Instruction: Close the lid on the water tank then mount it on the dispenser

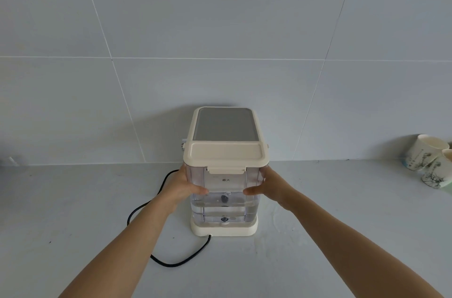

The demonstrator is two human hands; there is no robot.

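A clear water tank (225,208) with a little water in it stands upright on the cream base of the dispenser (225,230). Its cream lid (226,156) lies flat and shut, the front latch down. Behind it rises the dispenser's body with a grey top panel (223,124). My left hand (184,186) grips the tank's left side, thumb on the front face. On the tank's right side my right hand (266,186) grips the same way.
A black power cord (159,200) runs from the base's front and loops over the grey counter to the left. Two patterned paper cups (425,158) lean against the tiled wall at the far right.
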